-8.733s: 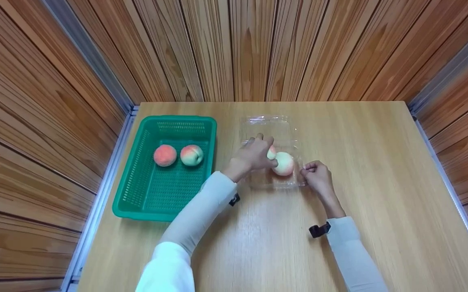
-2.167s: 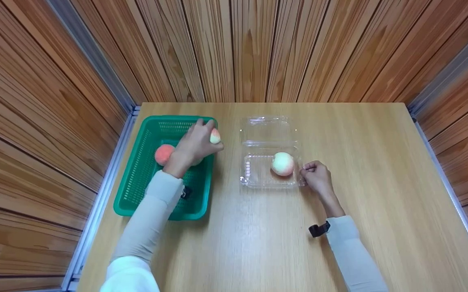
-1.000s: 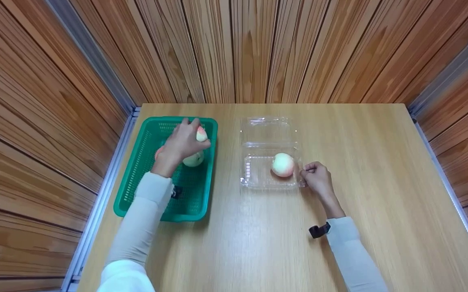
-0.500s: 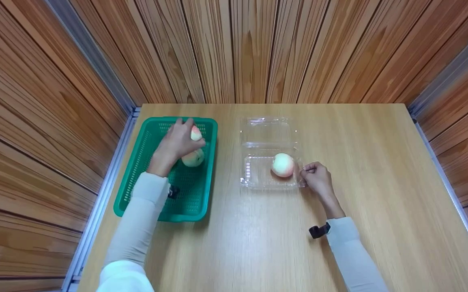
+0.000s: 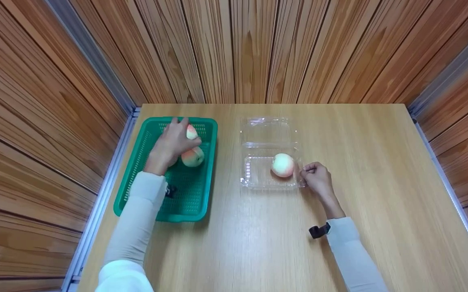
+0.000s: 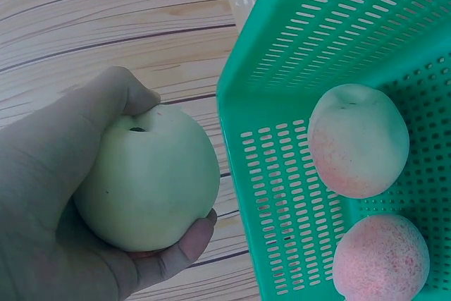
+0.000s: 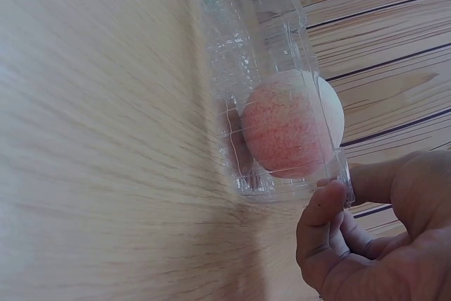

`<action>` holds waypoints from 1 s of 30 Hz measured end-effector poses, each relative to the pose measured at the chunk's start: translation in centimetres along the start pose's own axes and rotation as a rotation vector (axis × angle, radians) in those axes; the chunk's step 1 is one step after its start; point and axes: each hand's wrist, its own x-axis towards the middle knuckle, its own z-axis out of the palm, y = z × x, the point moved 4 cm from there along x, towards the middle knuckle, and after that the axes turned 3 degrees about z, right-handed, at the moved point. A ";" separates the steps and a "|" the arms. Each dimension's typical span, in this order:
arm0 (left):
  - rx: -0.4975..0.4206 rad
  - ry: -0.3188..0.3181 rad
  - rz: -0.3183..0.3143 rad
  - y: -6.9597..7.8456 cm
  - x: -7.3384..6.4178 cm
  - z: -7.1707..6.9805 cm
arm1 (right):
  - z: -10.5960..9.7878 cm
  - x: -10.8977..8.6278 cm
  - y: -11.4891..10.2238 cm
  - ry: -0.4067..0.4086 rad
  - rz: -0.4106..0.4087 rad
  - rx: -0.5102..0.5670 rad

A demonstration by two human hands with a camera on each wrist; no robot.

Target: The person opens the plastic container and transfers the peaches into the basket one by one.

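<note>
My left hand [image 5: 172, 142] grips a pale peach [image 6: 151, 174] with a pink blush, fingers and thumb curled round it, above the far part of the green basket [image 5: 209, 186]. Two more peaches lie in the basket: a pale one with a blush [image 6: 358, 142] and a pinker one [image 6: 384, 259], which my hand mostly hides in the head view. To the right, a clear plastic clamshell container [image 5: 254, 178] lies with its lid folded back. One peach [image 5: 282, 165] sits in its right half. My right hand [image 5: 318, 178] pinches the container's near right corner.
Basket and container stand side by side on a wooden table [image 5: 363, 162], with a narrow gap between them. Wood-patterned walls [image 5: 250, 48] enclose the back and both sides.
The left hand has carried a peach from the container leftward to the basket, and has drifted a little farther left over it during the last second. The right hand stays put.
</note>
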 end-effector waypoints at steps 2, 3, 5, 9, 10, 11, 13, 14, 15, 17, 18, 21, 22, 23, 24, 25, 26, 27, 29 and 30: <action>-0.001 -0.009 -0.010 -0.2 0.0 0.0 | 0.0 0.0 0.0 -0.004 0.000 0.003; 0.000 -0.013 -0.013 -0.3 0.1 -0.1 | 0.0 0.0 0.0 -0.007 0.002 0.002; 0.002 -0.022 -0.019 -0.5 0.1 -0.1 | 0.0 0.0 0.0 -0.010 0.001 0.006; 0.012 -0.026 -0.010 -0.8 0.4 -0.2 | 0.0 0.0 0.0 -0.005 -0.009 0.004; 0.013 -0.025 -0.008 -0.8 0.5 -0.2 | 0.0 0.0 0.0 -0.003 -0.012 0.003; 0.015 -0.025 -0.007 -0.9 0.5 -0.3 | 0.0 -0.1 0.0 -0.002 -0.014 0.004; 0.019 -0.030 -0.007 -1.0 0.6 -0.3 | 0.0 -0.1 0.0 -0.002 -0.017 0.005; 0.021 -0.032 -0.007 -1.1 0.7 -0.3 | 0.0 -0.1 0.1 -0.001 -0.018 0.003; 0.021 -0.037 -0.012 -1.2 0.7 -0.3 | 0.0 -0.1 0.1 0.003 -0.019 -0.003; 0.025 -0.045 -0.021 -1.4 0.8 -0.3 | 0.0 -0.1 0.1 0.004 -0.022 -0.012; 0.027 -0.046 -0.025 -1.4 0.9 -0.3 | -0.1 -0.1 0.1 0.005 -0.024 -0.020; 0.033 -0.048 -0.038 -1.7 1.0 -0.3 | -0.1 -0.1 0.0 0.004 -0.024 -0.030; 0.033 -0.048 -0.041 -1.8 1.1 -0.3 | -0.1 -0.1 0.1 0.003 -0.023 -0.028; 0.036 -0.048 -0.041 -1.8 1.1 -0.3 | -0.1 -0.1 0.1 0.004 -0.022 -0.027; 0.037 -0.047 -0.042 -1.9 1.1 -0.4 | -0.1 -0.1 0.1 0.005 -0.020 -0.025; 0.038 -0.046 -0.042 -2.0 1.2 -0.4 | -0.1 -0.1 0.1 0.006 -0.020 -0.024; 0.039 -0.044 -0.042 -2.1 1.2 -0.4 | -0.1 -0.1 0.1 0.008 -0.020 -0.025; 0.039 -0.043 -0.042 -2.1 1.3 -0.4 | -0.1 -0.1 0.1 0.011 -0.020 -0.028; 0.036 -0.041 -0.043 -2.3 1.4 -0.5 | -0.1 -0.1 0.1 0.013 -0.019 -0.032; 0.032 -0.038 -0.043 -2.3 1.4 -0.6 | -0.1 -0.1 0.1 0.014 -0.018 -0.033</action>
